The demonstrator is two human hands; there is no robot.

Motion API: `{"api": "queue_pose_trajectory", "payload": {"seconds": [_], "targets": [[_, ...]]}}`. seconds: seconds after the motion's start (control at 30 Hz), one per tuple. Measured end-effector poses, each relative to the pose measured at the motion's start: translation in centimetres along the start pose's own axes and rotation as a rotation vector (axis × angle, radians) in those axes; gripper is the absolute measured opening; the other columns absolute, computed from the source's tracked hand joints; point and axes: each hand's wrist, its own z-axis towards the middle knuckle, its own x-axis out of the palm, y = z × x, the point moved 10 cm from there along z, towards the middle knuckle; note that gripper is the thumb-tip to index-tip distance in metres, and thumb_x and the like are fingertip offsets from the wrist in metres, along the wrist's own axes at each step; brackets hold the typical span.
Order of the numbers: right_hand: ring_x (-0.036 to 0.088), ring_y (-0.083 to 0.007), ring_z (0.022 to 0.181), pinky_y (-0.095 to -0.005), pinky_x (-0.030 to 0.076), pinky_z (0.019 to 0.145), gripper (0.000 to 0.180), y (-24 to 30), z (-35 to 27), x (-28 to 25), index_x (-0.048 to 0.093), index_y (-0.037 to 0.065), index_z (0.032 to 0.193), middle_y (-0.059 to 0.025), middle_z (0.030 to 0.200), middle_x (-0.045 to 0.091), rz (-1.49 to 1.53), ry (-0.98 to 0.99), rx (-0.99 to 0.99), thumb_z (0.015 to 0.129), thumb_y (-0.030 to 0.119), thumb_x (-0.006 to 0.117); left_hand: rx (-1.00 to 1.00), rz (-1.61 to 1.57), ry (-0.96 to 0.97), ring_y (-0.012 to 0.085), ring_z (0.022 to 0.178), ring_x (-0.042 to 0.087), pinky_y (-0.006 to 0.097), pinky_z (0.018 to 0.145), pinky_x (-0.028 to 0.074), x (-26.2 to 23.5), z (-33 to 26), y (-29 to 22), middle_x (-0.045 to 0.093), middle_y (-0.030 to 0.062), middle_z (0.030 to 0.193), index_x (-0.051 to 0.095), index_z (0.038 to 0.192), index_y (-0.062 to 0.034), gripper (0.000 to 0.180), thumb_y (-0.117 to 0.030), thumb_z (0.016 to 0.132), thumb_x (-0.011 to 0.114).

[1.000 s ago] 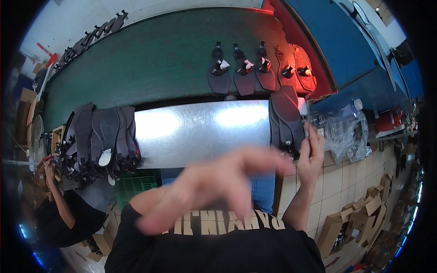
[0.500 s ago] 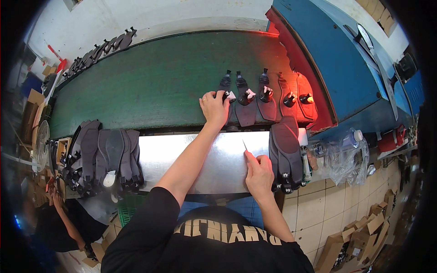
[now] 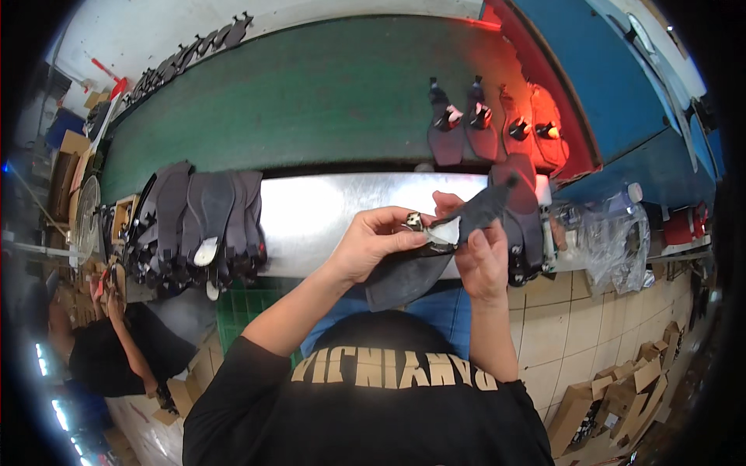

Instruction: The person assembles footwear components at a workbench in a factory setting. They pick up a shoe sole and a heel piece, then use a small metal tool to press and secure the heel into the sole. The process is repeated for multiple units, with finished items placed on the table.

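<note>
A single view, from a fisheye camera worn on the person's head, looks steeply down and forward over their own chest and forearms. It sits close to the left hand and right hand, raised just above the near edge of the metal table. Beyond lies the green conveyor belt, bending toward the rim. The tiled floor shows at lower right, and another person sits at lower left.
</note>
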Motion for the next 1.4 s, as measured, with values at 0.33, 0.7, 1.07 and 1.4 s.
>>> {"api": "queue_pose_trajectory", "payload": {"seconds": [0.33, 0.7, 1.07, 1.4], "targets": [[0.044, -0.0073, 0.080, -0.0212, 0.038, 0.073, 0.035, 1.3, -4.6, 3.5, 0.041, 0.007, 0.091, -0.0020, 0.089, 0.047, -0.447, 0.014, -0.018, 0.076, -0.002, 0.071, 0.119, -0.175, -0.035, 0.0198, 0.103, 0.062, 0.034, 0.085, 0.056, -2.5, -6.0, 0.6, 0.057, 0.0161, 0.125, 0.065, 0.105, -0.0015, 0.023, 0.004, 0.082, 0.063], [0.056, -0.0080, 0.084, -0.0205, 0.045, 0.074, 0.028, -1.3, -6.4, 1.5, 0.049, 0.004, 0.098, -0.0062, 0.095, 0.062, -0.353, -0.046, 0.179, 0.080, 0.000, 0.071, 0.375, 0.327, -0.153, 0.0198, 0.101, 0.063, 0.030, 0.086, 0.054, -2.8, -8.5, -1.9, 0.060, 0.0166, 0.117, 0.057, 0.122, 0.0003, 0.049, 0.013, 0.075, 0.063], [0.058, -0.0096, 0.094, -0.0214, 0.045, 0.083, 0.054, -1.4, -6.2, 2.1, 0.049, -0.003, 0.133, -0.0080, 0.106, 0.063, -0.459, -0.010, 0.172, 0.082, 0.000, 0.068, 0.576, 0.660, -0.190, 0.0174, 0.097, 0.065, 0.028, 0.083, 0.053, -2.9, -8.7, -3.2, 0.065, 0.0140, 0.108, 0.057, 0.117, 0.0001, 0.047, 0.010, 0.073, 0.070], [0.057, -0.0095, 0.087, -0.0208, 0.045, 0.077, 0.051, -2.5, -5.4, 1.2, 0.048, -0.001, 0.134, -0.0062, 0.098, 0.062, -0.374, -0.044, 0.218, 0.086, 0.005, 0.065, 0.604, 0.530, -0.222, 0.0137, 0.091, 0.063, 0.023, 0.070, 0.053, -4.4, -9.0, -2.6, 0.063, 0.0089, 0.099, 0.064, 0.104, 0.0001, 0.034, 0.009, 0.072, 0.068]]}}
